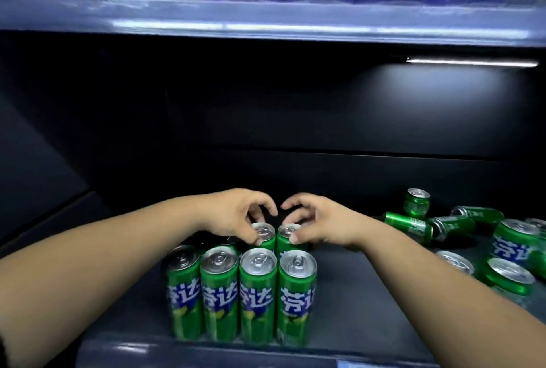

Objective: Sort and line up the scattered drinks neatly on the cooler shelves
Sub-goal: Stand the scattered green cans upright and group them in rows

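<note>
Green cans (240,294) are standing upright in a near row of four at the front edge of the lower shelf (369,294), with their sides touching. What is sitting behind the two left members of that row is too dark to tell. Behind the two right members, a second row is forming.

The left hand (233,214) is reaching in from the near left and is curling its thumb and fingers round the rim of the left rear can (263,233). Just beside it, the right rear can (288,233) is standing upright, and the right hand (316,220) is pinching its rim in the same manner. Both hands are thus clamped, one can each, with their fingertips almost meeting on the far side.

Further right, well apart from the lined-up block, the scattered cans (413,224) are lying over the right part of the shelf. Several are resting on their sides with the long axis running roughly left to right. Others near the right edge are standing or tilting, but blur is preventing a firm call.

Judgement: the step in hand is seating the two rear cans squarely behind the front row. The next pickup is lying to the right of both hands, so the right hand is the nearer one. A toppled can is likely needing a grasp across its body and a turn to upright before placement.
</note>
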`<state>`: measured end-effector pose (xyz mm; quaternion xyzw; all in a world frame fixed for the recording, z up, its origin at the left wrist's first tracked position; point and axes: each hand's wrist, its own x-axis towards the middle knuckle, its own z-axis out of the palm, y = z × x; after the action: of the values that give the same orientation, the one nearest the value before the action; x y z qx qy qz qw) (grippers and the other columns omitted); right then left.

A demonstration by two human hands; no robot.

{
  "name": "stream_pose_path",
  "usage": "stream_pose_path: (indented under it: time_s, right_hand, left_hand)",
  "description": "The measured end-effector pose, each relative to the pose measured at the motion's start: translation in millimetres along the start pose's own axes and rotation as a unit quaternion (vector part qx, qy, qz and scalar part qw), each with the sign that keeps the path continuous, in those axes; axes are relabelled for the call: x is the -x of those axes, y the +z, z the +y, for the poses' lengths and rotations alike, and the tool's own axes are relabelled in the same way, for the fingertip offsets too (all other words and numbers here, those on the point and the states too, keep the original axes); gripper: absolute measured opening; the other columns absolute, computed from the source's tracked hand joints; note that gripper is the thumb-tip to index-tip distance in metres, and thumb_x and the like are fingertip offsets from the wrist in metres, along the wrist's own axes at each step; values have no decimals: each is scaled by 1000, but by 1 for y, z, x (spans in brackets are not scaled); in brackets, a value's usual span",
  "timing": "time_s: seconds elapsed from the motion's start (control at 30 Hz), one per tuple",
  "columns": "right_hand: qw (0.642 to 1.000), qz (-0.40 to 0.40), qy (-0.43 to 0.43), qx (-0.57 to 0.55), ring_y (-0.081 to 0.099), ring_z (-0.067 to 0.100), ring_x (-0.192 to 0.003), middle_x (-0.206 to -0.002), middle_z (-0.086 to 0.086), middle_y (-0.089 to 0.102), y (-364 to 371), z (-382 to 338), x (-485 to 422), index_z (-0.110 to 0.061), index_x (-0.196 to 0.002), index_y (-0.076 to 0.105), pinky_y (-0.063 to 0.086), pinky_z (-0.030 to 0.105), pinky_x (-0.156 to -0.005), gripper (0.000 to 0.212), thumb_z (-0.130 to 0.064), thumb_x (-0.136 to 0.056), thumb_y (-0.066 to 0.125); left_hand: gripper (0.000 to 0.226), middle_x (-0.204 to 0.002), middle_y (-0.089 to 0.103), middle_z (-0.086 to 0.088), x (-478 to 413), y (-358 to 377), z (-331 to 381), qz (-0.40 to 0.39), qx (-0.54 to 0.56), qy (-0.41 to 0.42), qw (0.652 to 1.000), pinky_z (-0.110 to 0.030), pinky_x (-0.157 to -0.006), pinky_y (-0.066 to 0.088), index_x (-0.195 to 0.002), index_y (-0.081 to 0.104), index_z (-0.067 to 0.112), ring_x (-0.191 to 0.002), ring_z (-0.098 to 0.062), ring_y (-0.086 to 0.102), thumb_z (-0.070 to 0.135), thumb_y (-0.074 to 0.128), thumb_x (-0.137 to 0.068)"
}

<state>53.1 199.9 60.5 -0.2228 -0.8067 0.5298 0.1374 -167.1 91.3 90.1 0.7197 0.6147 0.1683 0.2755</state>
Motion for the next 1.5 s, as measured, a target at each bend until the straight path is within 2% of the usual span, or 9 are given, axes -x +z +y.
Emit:
stream_pose_path:
  time_s: [0.2,0.4,0.5,0.67,0.77,0.97,1.23,1.37,1.5]
  right_hand:
    - [999,-28,7,-19,65,20,-94,-119,10,71,1,1,10,-20,-125,54,48,38,-76,47,-6,-84,73]
    - [999,6,26,-23,59,21,-96,-119,7,70,6,3,20,-18,-122,58,47,39,-78,29,-9,-95,61]
    - [998,-3,29,-50,57,21,-99,-123,6,68,8,4,27,-21,-125,56,43,39,-81,50,-30,-80,74]
    - [998,-47,16,31,52,4,-129,-143,-11,51,14,15,43,-33,-148,32,41,32,-112,109,-36,-57,91]
    - [994,-52,16,91,42,-9,-131,-148,-18,41,25,18,51,-36,-155,12,35,13,-108,130,-28,-57,96]
    - [995,-23,0,93,39,-22,-120,-135,-29,42,33,25,53,-33,-155,10,34,-1,-93,127,-18,-60,95]
    - [997,-1,1,79,37,3,-138,-151,-16,35,36,33,55,-41,-155,0,32,21,-112,139,-31,-55,96]
    - [998,-1,11,58,40,3,-138,-155,-14,32,41,38,60,-45,-154,-6,34,30,-116,148,-35,-48,98]
    - [997,23,-5,74,32,-1,-137,-153,-17,27,50,36,68,-41,-156,-3,33,6,-99,142,-34,-55,97]
  left_hand:
    - [51,-110,68,-11,10,11,5,27,37,-16,999,-33,-77,58,-119,56,22,-86,-20,69,3,79,-78]
    - [36,-109,70,3,15,10,8,40,-14,-24,999,-34,-91,56,-116,62,27,-100,-18,69,26,79,-84]
    - [35,-113,65,15,22,13,14,40,-60,-24,997,-33,-97,51,-118,62,37,-104,-2,63,48,71,-86]
    - [107,-144,38,18,38,22,22,-23,-125,-17,992,-26,-111,37,-149,27,41,-130,0,42,68,78,-59]
    - [129,-153,29,19,41,33,22,-15,-215,-15,976,-31,-117,29,-154,12,40,-138,-4,33,74,80,-50]
    - [128,-146,36,18,41,41,19,31,-253,-24,967,-33,-115,31,-150,17,42,-132,-8,38,74,81,-44]
    - [133,-160,27,11,40,44,26,24,-259,-48,964,-43,-123,-9,-155,9,36,-151,-8,12,72,82,-50]
    - [129,-164,21,8,46,47,29,32,-252,-52,966,-41,-124,-4,-157,7,35,-153,-12,5,72,79,-56]
    - [112,-159,28,10,55,53,31,81,-247,-10,966,-32,-121,21,-154,23,35,-145,-9,27,72,75,-61]
